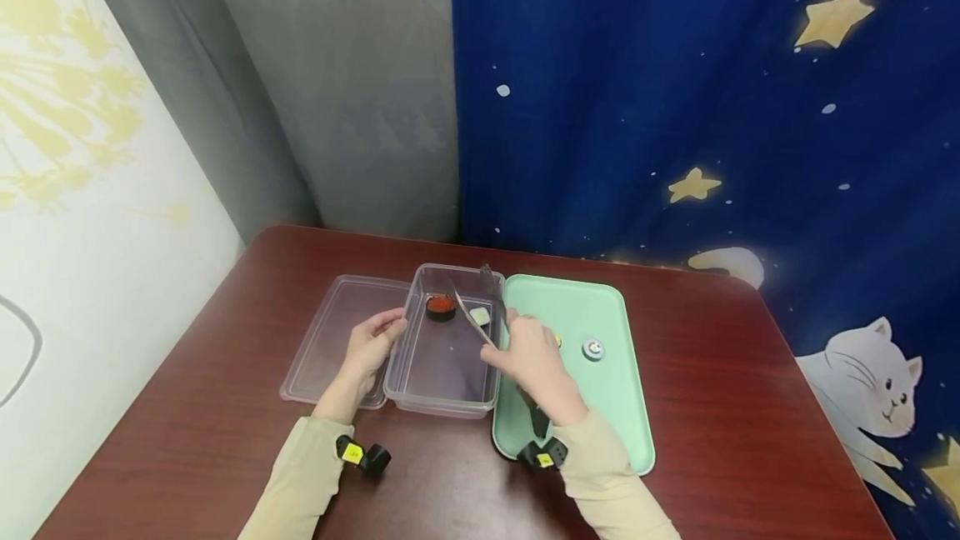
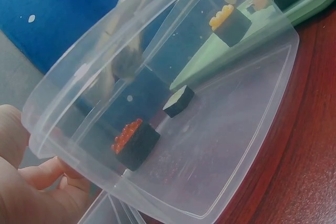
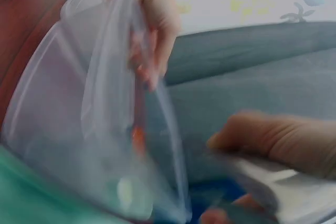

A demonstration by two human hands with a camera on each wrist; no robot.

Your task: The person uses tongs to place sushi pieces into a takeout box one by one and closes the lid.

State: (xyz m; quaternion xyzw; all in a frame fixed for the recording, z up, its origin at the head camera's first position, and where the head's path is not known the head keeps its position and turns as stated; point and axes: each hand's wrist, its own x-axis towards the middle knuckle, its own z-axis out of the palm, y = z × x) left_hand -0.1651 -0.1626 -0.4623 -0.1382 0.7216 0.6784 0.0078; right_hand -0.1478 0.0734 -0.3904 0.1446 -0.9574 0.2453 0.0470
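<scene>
A clear plastic container point(image 1: 450, 369) stands on the table, and my left hand point(image 1: 370, 346) holds it by its left rim. Inside lie a roe-topped sushi piece point(image 1: 440, 307), orange-red with a black wrap, and a small white-centred sushi roll point(image 1: 480, 317). My right hand point(image 1: 536, 357) grips metal tongs point(image 1: 474, 322), their arms spread and reaching over the container near the small roll. Nothing shows between the tongs' tips. The right wrist view is blurred; in it the thumb point(image 3: 262, 135) presses on the tongs.
To the right is a mint-green tray point(image 1: 611, 432) bearing a round sushi roll point(image 1: 593, 348) and a yellow-topped sushi piece point(image 2: 231, 26), mostly covered by the right hand in the head view. A clear lid point(image 1: 330, 348) lies flat left of the container. Curtains hang behind the table.
</scene>
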